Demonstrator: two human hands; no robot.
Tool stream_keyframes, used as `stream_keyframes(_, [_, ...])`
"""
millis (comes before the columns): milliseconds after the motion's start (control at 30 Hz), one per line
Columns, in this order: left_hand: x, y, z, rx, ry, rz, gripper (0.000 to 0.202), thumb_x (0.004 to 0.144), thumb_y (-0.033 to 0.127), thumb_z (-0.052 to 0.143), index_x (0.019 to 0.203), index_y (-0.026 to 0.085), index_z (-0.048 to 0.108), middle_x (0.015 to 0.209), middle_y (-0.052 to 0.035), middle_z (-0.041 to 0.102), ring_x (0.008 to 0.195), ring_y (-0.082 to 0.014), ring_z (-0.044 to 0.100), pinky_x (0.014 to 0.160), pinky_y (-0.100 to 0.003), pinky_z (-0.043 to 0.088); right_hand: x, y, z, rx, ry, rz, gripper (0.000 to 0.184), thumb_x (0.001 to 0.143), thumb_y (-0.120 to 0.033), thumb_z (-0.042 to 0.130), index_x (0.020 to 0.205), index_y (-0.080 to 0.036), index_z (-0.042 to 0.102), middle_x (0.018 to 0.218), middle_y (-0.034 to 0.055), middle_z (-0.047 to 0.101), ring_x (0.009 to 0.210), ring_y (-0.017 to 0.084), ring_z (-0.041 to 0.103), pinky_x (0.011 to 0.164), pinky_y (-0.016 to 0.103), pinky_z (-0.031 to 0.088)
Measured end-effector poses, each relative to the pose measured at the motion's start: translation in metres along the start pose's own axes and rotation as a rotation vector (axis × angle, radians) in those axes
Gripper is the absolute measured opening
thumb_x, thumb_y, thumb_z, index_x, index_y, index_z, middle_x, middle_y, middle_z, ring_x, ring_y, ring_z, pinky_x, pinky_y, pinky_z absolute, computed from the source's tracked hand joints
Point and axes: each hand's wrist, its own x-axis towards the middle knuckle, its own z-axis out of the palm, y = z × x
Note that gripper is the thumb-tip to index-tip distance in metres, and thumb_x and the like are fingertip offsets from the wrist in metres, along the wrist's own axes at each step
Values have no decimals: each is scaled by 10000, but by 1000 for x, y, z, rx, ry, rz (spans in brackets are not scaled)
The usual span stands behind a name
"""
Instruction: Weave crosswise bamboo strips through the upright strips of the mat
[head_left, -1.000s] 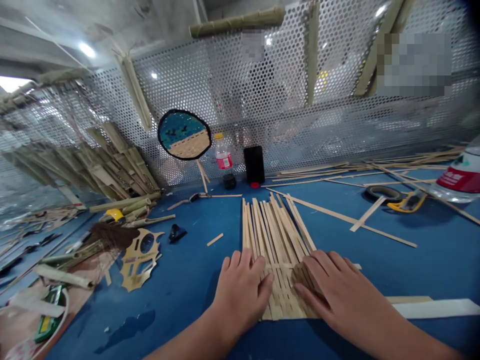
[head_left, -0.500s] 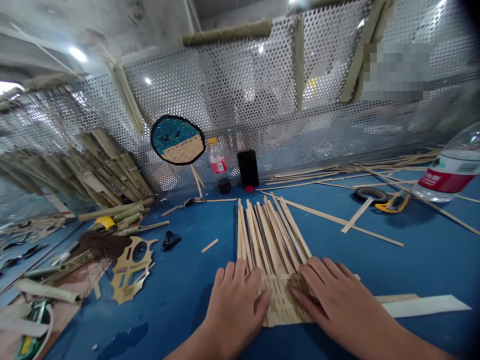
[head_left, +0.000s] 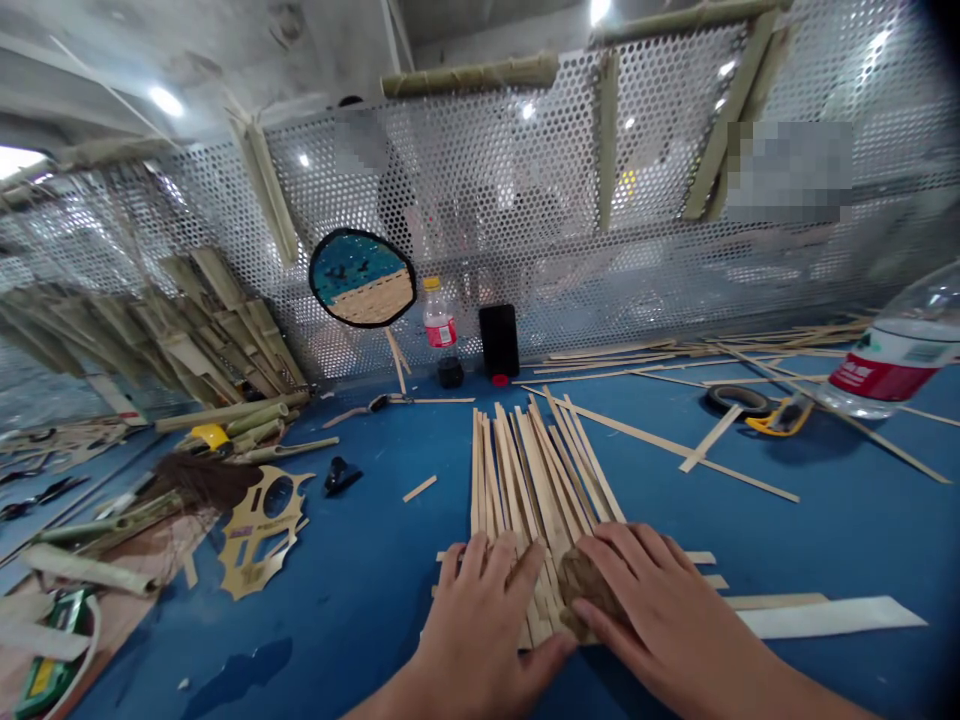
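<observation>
lying under both hands (head_left: 480, 630): bamboo strips (head_left: 536, 480)

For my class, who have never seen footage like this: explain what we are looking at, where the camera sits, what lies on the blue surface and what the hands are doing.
The picture comes from a camera worn on a person's head, looking forward and down, so the two bare hands belong to the wearer. The left hand and right hand press flat on a mat of thin pale bamboo strips, partly woven at the near end, lying on the blue table. Neither hand grips anything. Further back stand a small plastic bottle with a red label, a black phone and a round blue and tan woven fan, against a perforated metal screen. A roll of dark tape lies to the right.
</observation>
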Motion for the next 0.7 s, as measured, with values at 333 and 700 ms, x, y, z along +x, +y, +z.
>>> stream_keyframes(333, [4,2,6,-10,17,-16,844,868,815,474,1426,184,535,1428,-143,539,1294,-420,457,1091,-718,321,2,-1,9,-5,-13,46,291,873,-396,674,1076,-204,590,1035,75,670,911,266,605,790,428,471])
stream_keyframes(700, [9,-1,18,26,150,47,773,859,842,479,1234,181,618,1263,-148,607,1159,-391,541,1006,-672,409,6,-2,8,-64,-3,37,242,959,-429,527,989,-195,583,937,76,652,842,252,591,750,407,435])
